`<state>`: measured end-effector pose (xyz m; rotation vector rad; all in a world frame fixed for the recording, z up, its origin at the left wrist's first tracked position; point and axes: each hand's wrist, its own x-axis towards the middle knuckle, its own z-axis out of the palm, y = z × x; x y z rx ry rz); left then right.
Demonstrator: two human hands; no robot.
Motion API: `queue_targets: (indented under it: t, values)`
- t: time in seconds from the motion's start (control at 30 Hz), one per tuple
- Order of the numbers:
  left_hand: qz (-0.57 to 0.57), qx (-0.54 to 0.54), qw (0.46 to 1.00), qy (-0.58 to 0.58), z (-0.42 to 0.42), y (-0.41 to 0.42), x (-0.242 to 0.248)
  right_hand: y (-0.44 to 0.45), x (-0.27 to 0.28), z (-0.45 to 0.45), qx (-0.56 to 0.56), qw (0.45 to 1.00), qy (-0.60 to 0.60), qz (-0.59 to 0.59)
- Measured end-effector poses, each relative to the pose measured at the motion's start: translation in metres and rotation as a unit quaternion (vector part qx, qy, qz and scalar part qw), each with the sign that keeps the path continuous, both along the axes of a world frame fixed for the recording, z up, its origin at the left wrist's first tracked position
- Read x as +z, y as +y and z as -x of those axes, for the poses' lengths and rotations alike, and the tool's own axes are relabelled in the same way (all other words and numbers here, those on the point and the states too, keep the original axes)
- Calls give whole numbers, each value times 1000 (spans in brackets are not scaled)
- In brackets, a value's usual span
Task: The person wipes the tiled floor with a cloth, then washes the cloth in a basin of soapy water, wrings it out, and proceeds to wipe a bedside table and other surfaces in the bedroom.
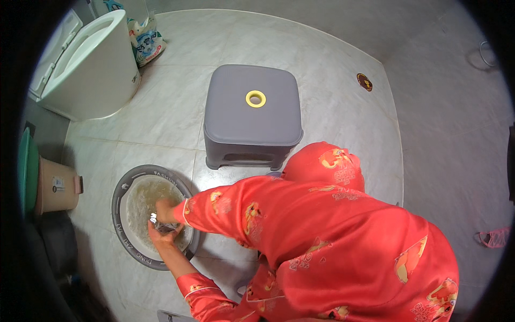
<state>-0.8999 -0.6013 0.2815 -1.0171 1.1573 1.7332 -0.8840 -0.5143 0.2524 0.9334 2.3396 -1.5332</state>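
In a round grey-rimmed washbasin (120,225) of cloudy, foamy water, both my hands are close together. My left hand (161,238), on the lower side, curves around a dark wet item (165,228), perhaps cloth, with its thumb and fingers apart on either side. Just above it, my right hand (164,210) is bent down against the water, and its fingertips are hidden. A shiny black-and-white patch (153,218) shows beside the hands; whether it belongs to the dark item is unclear. Red printed satin sleeves (225,207) cover my arms.
A grey plastic stool (253,120) with a yellow-ringed hole stands beyond the basin. At upper left are a white toilet (96,76) and a printed plastic bag (147,42). A beige bucket (58,185) and a green basin (28,173) are along the left wall.
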Motion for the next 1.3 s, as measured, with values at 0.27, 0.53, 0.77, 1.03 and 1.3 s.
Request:
queue_targets:
  t: [0.27,0.53,0.77,1.03,1.3]
  values:
    - [-108,32,988,104,4,-49,-41,-70,59,-38,75,955,285,-20]
    - [-94,10,984,154,-18,-25,-12,-49,45,-16,-83,942,301,-126]
    - [2,49,995,92,-6,-32,2,-3,12,0,-199,937,214,-193]
    - [-72,-41,990,114,14,-36,-40,-41,39,-30,-70,964,247,-69]
    - [-34,-16,991,130,16,-50,-31,-36,24,-14,-101,951,252,-148]
